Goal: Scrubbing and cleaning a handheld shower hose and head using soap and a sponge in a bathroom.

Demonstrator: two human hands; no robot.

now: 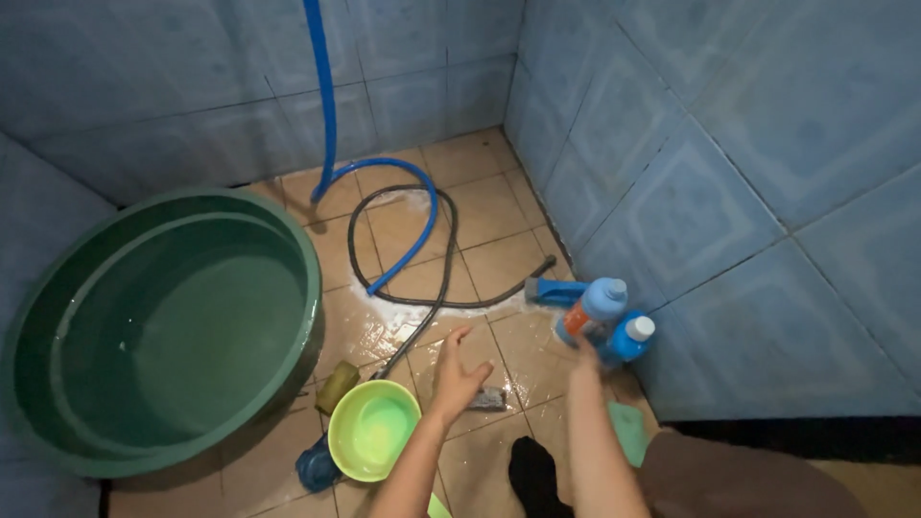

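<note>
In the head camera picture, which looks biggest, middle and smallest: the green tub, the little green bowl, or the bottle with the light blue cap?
1. green tub
2. little green bowl
3. bottle with the light blue cap

A tiled home washroom is seen from above. Blue glazed wall tiles [729, 144] are met at a corner by a wet tan tiled floor [489, 206], where soap foam is spread beyond the fingertips of the left hand [457, 376]. A large green basin [158, 326] of water is set well to the left of those fingers, with a small green dipper bowl [372, 429] just below them. A blue hose [326, 105] and a black hose [446, 278] are coiled further out, and cleaning bottles [602, 321] are stood against the wall at the fingers of the right hand [582, 357].
</note>
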